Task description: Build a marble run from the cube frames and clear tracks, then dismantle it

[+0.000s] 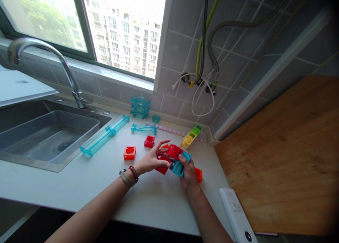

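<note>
My left hand (153, 158) is over the white countertop (106, 179), fingers curled round a red cube block (162, 164), with a second red block (174, 151) at its fingertips. My right hand (188, 174) grips a teal cube block (179, 165) pressed against the red ones. An orange block (198, 174) lies just right of my right hand, partly hidden by it. Loose on the counter to the left are an orange cube (129, 153) and a red cube (149, 141).
A steel sink (31, 130) with a curved tap (39, 55) fills the left. Clear teal track pieces (104, 135) and curved pieces (140, 107) lie near the wall, beside a yellow-green block row (191, 136). A white remote-like device (237, 214) sits front right, by a wooden board (286, 158).
</note>
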The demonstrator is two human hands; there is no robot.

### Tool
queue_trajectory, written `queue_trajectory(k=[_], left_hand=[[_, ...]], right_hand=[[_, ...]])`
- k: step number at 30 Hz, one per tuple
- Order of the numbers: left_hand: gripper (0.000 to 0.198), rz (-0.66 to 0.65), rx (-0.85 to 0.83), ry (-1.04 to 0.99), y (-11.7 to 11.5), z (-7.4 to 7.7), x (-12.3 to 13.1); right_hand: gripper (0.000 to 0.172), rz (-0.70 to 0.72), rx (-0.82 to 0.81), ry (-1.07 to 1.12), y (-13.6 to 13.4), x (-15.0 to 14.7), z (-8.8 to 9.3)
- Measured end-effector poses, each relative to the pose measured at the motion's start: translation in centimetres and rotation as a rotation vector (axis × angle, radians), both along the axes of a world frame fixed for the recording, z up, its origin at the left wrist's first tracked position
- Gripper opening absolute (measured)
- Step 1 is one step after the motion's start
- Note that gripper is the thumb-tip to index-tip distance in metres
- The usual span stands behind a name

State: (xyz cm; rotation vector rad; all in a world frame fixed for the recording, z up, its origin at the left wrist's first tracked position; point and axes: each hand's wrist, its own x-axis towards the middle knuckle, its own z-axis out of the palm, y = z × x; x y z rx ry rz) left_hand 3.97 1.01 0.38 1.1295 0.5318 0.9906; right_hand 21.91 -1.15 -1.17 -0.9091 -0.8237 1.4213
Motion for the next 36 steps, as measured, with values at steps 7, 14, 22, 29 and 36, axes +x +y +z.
queue_trajectory(k=[7, 14, 22, 29, 36], left_hand=[[0.048, 0.107, 0.141, 0.176, 0.4, 0.7, -1.2], [0.021, 0.458, 0.647, 0.804, 1.6, -0.5, -2.8], [0.022, 0.526, 0.747, 0.956, 2.5, -1.4, -3.1], [0.026, 0.662, 0.672, 0.668, 1.1, 0.5, -2.5], [0.04, 0.212, 0.711, 0.616, -0.8, 1.8, -1.1]], right_hand=[[0.043, 0.014, -0.063, 0.087, 0.1, 0.3, 0.1], [0.052, -0.05, 0.095, -0.172, -0.5, 0.0, 0.0], [0.05, -0.057, 0.205, -0.614, -0.5, -0.4, -0.3], [0.054, -0.015, 0.271, -0.641, -1.1, -0.5, 0.3], [0.056, 0.194, 0.367, -0.756, -0.7, -0.1, -0.1]])
